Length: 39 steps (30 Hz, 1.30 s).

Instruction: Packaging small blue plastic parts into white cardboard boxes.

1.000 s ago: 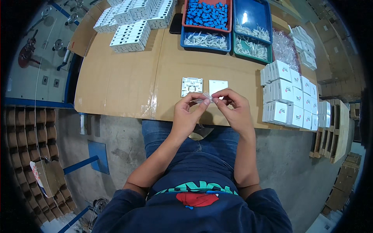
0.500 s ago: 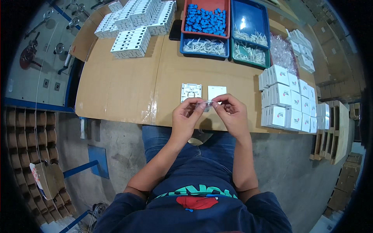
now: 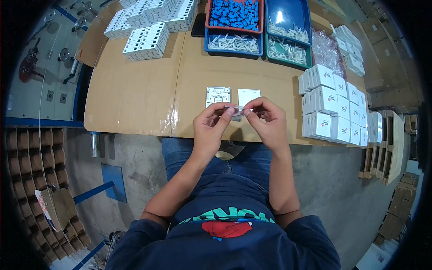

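Note:
A small piece of clear plastic point(image 3: 236, 110), perhaps a little bag, is stretched between my two hands above the table's front edge. My left hand point(image 3: 209, 128) pinches one end between thumb and forefinger. The other end is in the pinch of my right hand point(image 3: 270, 126). What the plastic contains, if anything, is too small to make out. Just beyond my left fingers lies a white square frame with fittings inside point(image 3: 218, 94). Beside it, past my right fingertips, a plain white square cover point(image 3: 248, 95) rests flat on the cardboard.
Cardboard point(image 3: 130, 99) covers the table. Stacked white modules point(image 3: 146, 41) stand far left. A red tray point(image 3: 208, 22) of blue parts, blue trays point(image 3: 262, 48) and a green tray point(image 3: 310, 60) of small pale pieces sit at the back. White boxes point(image 3: 325, 99) are piled right, near crumpled clear bags point(image 3: 327, 51).
The whole scene sits slightly higher in the picture now. Both hands keep their pinch on the clear plastic, with only slight finger movement.

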Motion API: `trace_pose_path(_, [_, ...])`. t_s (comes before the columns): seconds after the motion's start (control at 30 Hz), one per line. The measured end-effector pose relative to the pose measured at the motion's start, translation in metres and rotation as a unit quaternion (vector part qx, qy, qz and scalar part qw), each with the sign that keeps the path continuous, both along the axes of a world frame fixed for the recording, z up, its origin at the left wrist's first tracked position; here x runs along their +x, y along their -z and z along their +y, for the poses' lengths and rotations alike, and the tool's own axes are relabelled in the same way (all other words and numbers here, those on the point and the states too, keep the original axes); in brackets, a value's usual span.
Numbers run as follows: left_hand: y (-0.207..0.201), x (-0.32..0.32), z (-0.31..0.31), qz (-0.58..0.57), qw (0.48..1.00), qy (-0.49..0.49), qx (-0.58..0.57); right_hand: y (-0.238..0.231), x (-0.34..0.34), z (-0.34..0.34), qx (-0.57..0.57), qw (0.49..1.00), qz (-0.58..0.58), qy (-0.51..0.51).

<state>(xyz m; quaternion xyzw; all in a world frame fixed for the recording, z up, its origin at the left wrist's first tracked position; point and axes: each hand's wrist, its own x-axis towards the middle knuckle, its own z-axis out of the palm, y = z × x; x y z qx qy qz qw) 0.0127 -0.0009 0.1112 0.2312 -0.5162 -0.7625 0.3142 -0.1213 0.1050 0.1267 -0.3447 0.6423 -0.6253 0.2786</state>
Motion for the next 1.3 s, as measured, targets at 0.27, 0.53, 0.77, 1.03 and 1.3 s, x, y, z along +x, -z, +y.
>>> trace_pose_path(0.27, [-0.005, 0.001, 0.003, 0.002, 1.0, 0.006, 0.004, 0.0, 0.007, 0.0, -0.015, 1.0, -0.015, 0.006])
trace_pose_path(0.53, [-0.004, 0.002, 0.001, -0.009, 1.0, -0.01, 0.01, 0.002, 0.006, -0.002, -0.018, 1.0, -0.007, 0.024])
trace_pose_path(0.77, [0.001, 0.005, 0.003, 0.012, 0.999, -0.032, -0.007, -0.002, 0.013, -0.003, -0.026, 1.0, 0.002, 0.016])
trace_pose_path(1.03, [0.002, 0.005, 0.004, 0.005, 0.999, -0.036, -0.004, 0.0, 0.016, -0.004, -0.033, 0.999, -0.004, 0.018])
trace_pose_path(1.3, [0.002, 0.01, 0.003, 0.008, 1.0, -0.018, -0.02, -0.002, 0.021, -0.007, -0.035, 0.999, 0.02, 0.001])
